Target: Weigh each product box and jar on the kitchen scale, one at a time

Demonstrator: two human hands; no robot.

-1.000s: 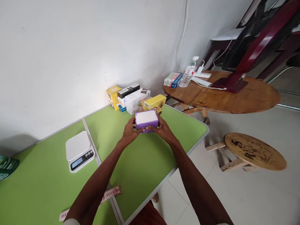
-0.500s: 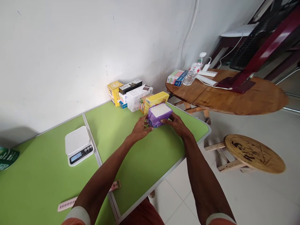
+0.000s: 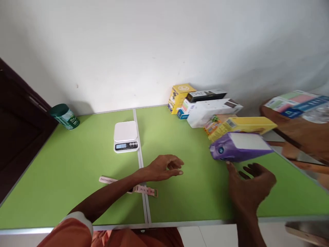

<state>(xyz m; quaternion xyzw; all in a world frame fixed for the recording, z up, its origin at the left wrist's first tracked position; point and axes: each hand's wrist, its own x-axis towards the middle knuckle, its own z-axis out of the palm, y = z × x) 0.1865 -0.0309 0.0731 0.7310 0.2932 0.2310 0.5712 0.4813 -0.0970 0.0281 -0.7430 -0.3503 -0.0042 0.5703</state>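
Observation:
A purple packet with a white top stands on the green table at the right end of a row of boxes. My right hand is just in front of it, fingers apart and curved, holding nothing; whether the thumb tip touches the packet I cannot tell. Over the middle of the table is my left hand, empty, its fingers loosely bent and apart from the thumb. Beneath my left forearm lies a pink-strapped watch, partly hidden. A white kitchen scale with a lit display sits beyond that forearm.
Behind the packet stand a long yellow box, a white box, a black box and a yellow carton. A green canister is at the far left by the wall. A wooden table adjoins at right.
Both hands have let go of the purple packet, which now stands beside the yellow box. My left hand has drawn away leftward. The view has turned left, bringing the whole canister into sight.

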